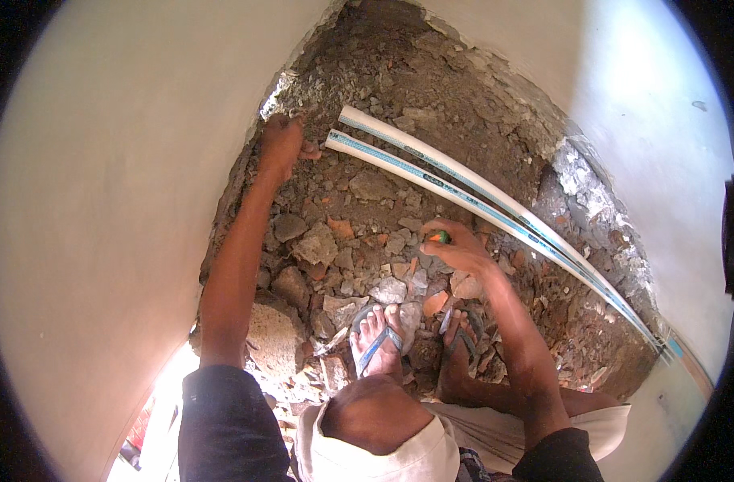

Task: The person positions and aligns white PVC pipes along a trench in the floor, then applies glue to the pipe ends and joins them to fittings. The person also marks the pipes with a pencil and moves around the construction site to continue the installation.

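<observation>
My left hand (282, 149) is at the broken lower edge of the left wall (118, 161), fingers curled; what they hold, if anything, is hidden. Just to its right lie the near ends of two long white pipes with blue lettered bands (439, 181), side by side, running toward the lower right over the rubble. My right hand (455, 245), below the pipes, is closed round a small green and orange object (439, 237), too small to name surely.
Broken stone, soil and brick pieces (327, 241) cover the ground between the walls. My feet (379, 341) in flip-flops stand among them, knees bent. A larger rough block (274, 337) lies left of my feet. The right wall (656, 128) has a crumbled base.
</observation>
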Action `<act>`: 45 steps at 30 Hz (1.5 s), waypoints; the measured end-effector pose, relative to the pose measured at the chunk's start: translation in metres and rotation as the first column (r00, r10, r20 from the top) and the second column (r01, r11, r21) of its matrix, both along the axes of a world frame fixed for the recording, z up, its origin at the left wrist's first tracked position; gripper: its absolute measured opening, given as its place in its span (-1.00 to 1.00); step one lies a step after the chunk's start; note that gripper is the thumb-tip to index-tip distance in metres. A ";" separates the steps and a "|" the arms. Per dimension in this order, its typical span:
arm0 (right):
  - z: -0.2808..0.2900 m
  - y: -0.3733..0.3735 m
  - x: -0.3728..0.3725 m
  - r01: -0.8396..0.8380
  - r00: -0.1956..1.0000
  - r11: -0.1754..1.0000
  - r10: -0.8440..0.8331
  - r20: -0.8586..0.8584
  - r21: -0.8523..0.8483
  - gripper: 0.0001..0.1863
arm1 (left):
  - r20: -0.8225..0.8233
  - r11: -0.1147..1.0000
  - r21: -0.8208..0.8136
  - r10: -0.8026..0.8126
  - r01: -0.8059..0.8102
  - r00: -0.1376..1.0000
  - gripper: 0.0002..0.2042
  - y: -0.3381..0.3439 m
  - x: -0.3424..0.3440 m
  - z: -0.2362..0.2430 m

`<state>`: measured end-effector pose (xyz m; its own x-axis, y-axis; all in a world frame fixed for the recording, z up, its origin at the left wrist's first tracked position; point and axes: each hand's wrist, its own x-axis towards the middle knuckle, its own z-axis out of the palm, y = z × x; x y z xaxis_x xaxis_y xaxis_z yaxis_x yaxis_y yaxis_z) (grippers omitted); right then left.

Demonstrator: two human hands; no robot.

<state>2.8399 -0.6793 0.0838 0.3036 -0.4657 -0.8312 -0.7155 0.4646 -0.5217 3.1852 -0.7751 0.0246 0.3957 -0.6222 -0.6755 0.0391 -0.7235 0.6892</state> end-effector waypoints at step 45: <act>-0.020 -0.028 -0.066 -0.270 0.883 0.949 0.178 -0.435 -0.160 -0.07 | 0.526 -0.360 0.359 -0.684 0.861 -0.506 0.36 -0.058 0.013 -0.032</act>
<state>2.7740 -0.7073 0.0634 0.0740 -0.6032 -0.7941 -0.9578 0.1788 -0.2251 3.1979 -0.8328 -0.0073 -0.6982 -0.4750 -0.5356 -0.6810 0.6715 0.2922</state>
